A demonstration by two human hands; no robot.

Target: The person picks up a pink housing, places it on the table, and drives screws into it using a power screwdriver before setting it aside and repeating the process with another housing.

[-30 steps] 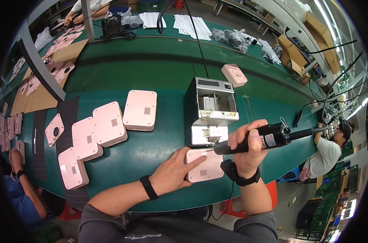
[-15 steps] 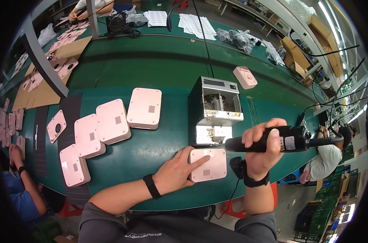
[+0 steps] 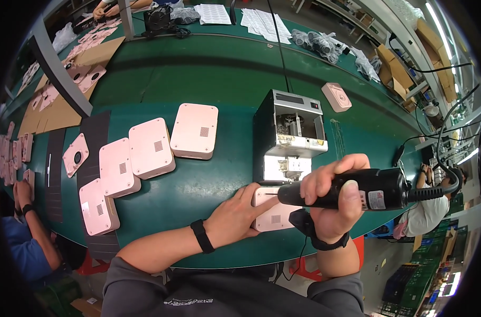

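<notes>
A pink plastic box (image 3: 276, 221) with a slotted grille lies on the green bench in front of me. My left hand (image 3: 231, 215) grips its left side, with fingers on the top face and the thumb at the near edge. My right hand (image 3: 335, 198) is wrapped round a black corded electric screwdriver (image 3: 386, 190), held nearly level. Its thin bit points left over the box's upper left part; I cannot tell whether the tip touches. Just beyond the box stands a black-and-silver screw feeder (image 3: 290, 140). Both wrists wear black bands.
Several similar pink boxes (image 3: 151, 148) stand at left, beside a pink cover with a round black part (image 3: 75, 155). Another pink piece (image 3: 336, 97) lies behind the feeder. A metal post (image 3: 60, 68) rises at far left. Co-workers sit at both sides.
My right hand has brought the screwdriver left and toward me, from beside the feeder to over the pink box. My left hand stays on the box. The view has shifted slightly.
</notes>
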